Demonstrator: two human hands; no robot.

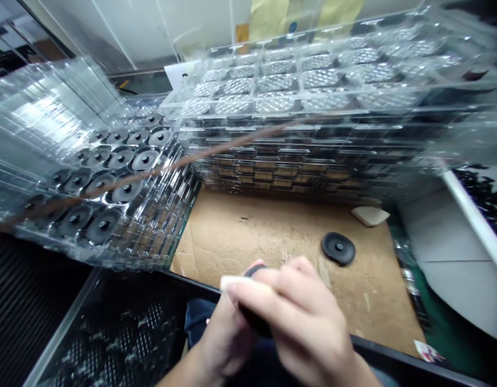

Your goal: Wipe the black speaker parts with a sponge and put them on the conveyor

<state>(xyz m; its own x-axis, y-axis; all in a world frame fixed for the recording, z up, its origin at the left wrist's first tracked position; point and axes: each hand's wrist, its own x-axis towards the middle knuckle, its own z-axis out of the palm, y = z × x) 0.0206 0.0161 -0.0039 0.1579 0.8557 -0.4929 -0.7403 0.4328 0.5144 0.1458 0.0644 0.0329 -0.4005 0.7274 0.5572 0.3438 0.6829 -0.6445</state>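
Observation:
My left hand [228, 338] is closed around a dark rounded part [256, 321], mostly hidden by my fingers. Over it, my right hand [308, 309] pinches a small off-white pad [229, 281], perhaps a sponge wedge, against or close to the part; contact is hard to make out through the blur. Both hands are together above the near edge of the cardboard sheet [232, 231]. Right of them on the cardboard lies a black oval disc [339, 248] with a small raised hub. A cream wedge-shaped pad [369, 215] rests beyond it.
Clear plastic trays [272, 129] are stacked high behind the cardboard. At left, another tray stack [147, 215] carries rows of black discs [103, 224]. A white bin [466, 215] with small black pieces stands at right. A brown strap [232, 144] crosses the stacks.

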